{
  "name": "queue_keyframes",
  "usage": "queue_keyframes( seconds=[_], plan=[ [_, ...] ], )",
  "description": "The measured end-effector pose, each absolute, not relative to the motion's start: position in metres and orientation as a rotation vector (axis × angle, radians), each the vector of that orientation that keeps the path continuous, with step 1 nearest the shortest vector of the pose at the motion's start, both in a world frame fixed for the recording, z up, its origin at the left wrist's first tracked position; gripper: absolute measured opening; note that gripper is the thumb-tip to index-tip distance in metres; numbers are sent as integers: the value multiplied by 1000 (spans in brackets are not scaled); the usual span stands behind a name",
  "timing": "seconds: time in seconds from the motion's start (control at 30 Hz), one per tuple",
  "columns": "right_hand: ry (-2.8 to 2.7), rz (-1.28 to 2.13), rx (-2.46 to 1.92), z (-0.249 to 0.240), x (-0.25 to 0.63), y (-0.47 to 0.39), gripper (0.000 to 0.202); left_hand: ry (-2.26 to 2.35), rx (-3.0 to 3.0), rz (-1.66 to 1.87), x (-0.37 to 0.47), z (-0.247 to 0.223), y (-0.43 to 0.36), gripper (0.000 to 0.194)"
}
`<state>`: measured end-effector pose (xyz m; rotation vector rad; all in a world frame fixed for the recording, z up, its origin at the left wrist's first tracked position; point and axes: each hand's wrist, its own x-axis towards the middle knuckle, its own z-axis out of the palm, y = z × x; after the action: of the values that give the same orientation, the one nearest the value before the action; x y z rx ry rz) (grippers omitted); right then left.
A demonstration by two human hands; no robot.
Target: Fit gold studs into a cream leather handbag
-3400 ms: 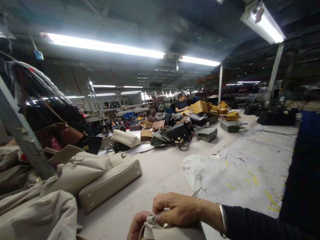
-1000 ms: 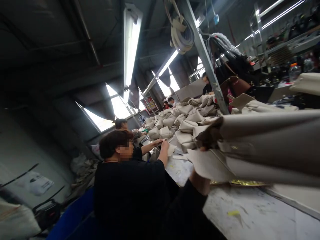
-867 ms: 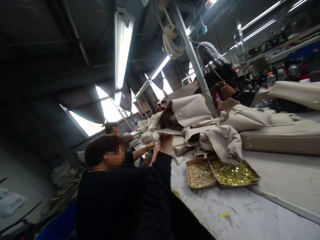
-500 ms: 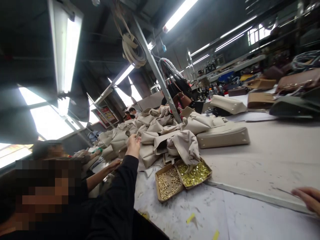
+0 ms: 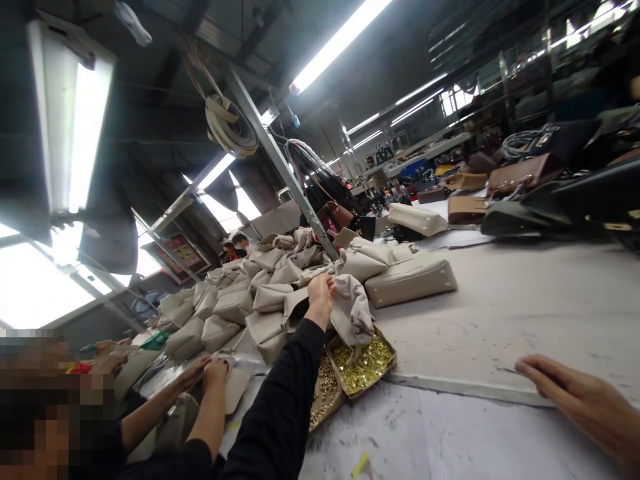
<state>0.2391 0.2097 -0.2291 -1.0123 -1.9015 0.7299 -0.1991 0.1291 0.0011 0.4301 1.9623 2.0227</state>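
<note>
The left hand is reaching out at the end of a black sleeve, its fingers closing on the edge of a beige bag piece at the near side of the pile; the pinch appears to be on the fabric, though the exact contact is partly hidden. The right hand is lying open and flat on the table, holding nothing, well apart from the piece. The piece is draping limply over the hardware trays, so it is likely light and soft and best taken at a seam or folded edge, not by the loose flap. A stiffer finished bag is lying just behind it. A co-worker's hands are working at the left.
</note>
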Motion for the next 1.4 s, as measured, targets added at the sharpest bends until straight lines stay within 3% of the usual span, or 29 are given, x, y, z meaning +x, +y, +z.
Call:
queue_keyframes(
  seconds=[0.23,0.53,0.7,0.83,1.0,1.17,1.4],
  plan=[
    [-2026,668,-875,-242,233,211,26,2031,680,1856,-188,29,226,27],
    [-2046,613,-779,-224,221,201,26,2108,601,1743,-174,10,254,32],
    [-2082,684,-747,-223,218,198,28,2045,684,1911,-165,11,240,27],
    [-2085,677,-760,-225,220,198,27,1850,836,2167,-152,41,231,25],
    [-2082,640,-781,-221,223,198,27,1531,1066,2314,-115,81,198,23],
    [-2015,727,-871,-220,228,201,31,1365,1198,2296,-61,79,121,33],
    [-1896,834,-945,-184,242,196,38,1474,1893,1592,9,20,7,30]
  ],
)
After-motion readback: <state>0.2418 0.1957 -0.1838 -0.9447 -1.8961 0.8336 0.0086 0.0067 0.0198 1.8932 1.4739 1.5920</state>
